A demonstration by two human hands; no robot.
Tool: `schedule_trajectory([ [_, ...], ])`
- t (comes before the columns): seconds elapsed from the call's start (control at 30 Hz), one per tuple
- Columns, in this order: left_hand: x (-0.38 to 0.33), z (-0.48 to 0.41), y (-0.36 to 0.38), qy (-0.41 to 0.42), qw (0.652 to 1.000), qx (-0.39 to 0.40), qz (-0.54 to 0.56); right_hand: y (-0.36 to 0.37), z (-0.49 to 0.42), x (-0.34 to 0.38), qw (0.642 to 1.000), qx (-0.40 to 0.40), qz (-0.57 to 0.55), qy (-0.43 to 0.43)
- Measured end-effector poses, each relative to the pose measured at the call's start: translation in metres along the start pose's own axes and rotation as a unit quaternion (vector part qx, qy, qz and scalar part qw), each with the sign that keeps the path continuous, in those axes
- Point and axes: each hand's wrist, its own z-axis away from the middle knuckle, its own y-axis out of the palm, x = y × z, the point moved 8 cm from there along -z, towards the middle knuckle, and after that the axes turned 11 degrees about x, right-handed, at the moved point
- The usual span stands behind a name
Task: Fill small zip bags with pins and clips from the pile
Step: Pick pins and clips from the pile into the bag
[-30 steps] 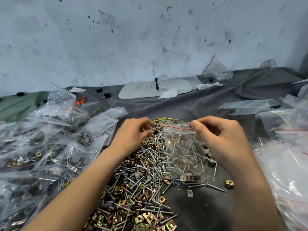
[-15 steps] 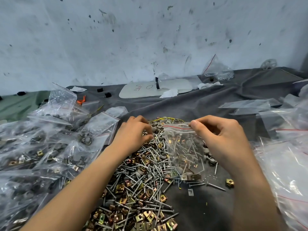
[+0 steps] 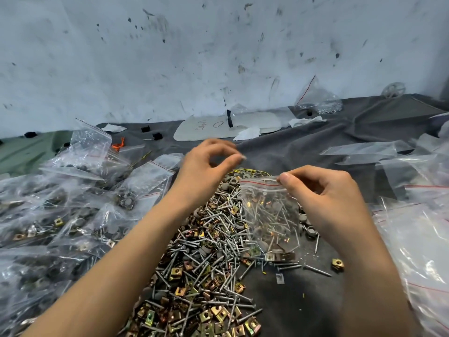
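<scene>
1. Hanging from the right hand (image 3: 323, 193), the zip bag (image 3: 269, 215) stood with its long axis up and down. Its red-lined mouth was at the top, toward the far edge of the bench (image 3: 303, 300). Its bottom rested on the right side of the pile (image 3: 206, 263) of pins and clips, about the middle of the bench. Pins and a few brass clips showed through the clear plastic.
2. The right hand's thumb and forefinger were clamped on the right end of the bag's mouth, with the other fingers curled behind.
3. The left hand (image 3: 204, 169) hovered over the far end of the pile, to the left of the bag's mouth and apart from it. Its fingers were curled, and thumb and fingertips came near each other. The hand was blurred, so I could not tell whether it pinched anything.
4. A second before, that left hand had been low on the pile, just beside the bag's mouth. It had since lifted and drawn away toward the far edge. The bag and the right hand had hardly shifted.
5. A white board (image 3: 255, 122) lay flat near the far edge, with red handwriting on it. One mark looked like an "O"; the rest I could not read. The bag itself bore no lettering I could make out.
6. Filled bags (image 3: 60, 215) were heaped along the left edge, and flat clear bags (image 3: 413, 239) lay along the right edge.
</scene>
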Motion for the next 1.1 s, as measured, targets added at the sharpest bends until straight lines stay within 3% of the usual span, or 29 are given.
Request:
schedule_trajectory([
  [0.1,-0.034,-0.001,0.014,0.049,0.994,0.092,0.028,0.001,0.000,0.002,1.000,0.002,-0.001,-0.004],
  [0.23,-0.037,0.000,0.033,0.035,0.983,0.179,-0.003,0.001,0.000,0.003,1.000,0.003,0.007,-0.011],
  [0.33,-0.028,-0.001,0.030,0.024,0.985,0.171,-0.003,0.000,0.000,0.002,1.000,-0.001,0.004,-0.010],
  [0.5,0.001,-0.016,-0.004,-0.009,0.998,0.051,-0.039,-0.004,0.001,-0.003,1.000,-0.012,-0.004,0.001],
  [0.57,0.017,-0.017,0.014,-0.036,0.987,0.112,-0.112,-0.003,0.002,-0.001,1.000,-0.010,-0.003,0.000],
  [0.7,0.053,-0.010,0.063,-0.060,0.931,0.236,-0.271,0.002,0.001,0.000,1.000,0.002,-0.008,0.003],
  [0.93,0.045,-0.010,0.070,0.008,0.899,0.193,-0.393,-0.002,0.002,-0.004,1.000,-0.006,-0.009,0.012],
  [1.0,0.042,-0.008,0.066,0.000,0.926,0.174,-0.335,-0.002,0.002,-0.004,1.000,-0.001,-0.007,0.014],
  [1.1,0.031,-0.006,0.043,-0.027,0.985,0.101,-0.137,-0.002,0.003,-0.002,1.000,0.005,-0.003,0.010],
])
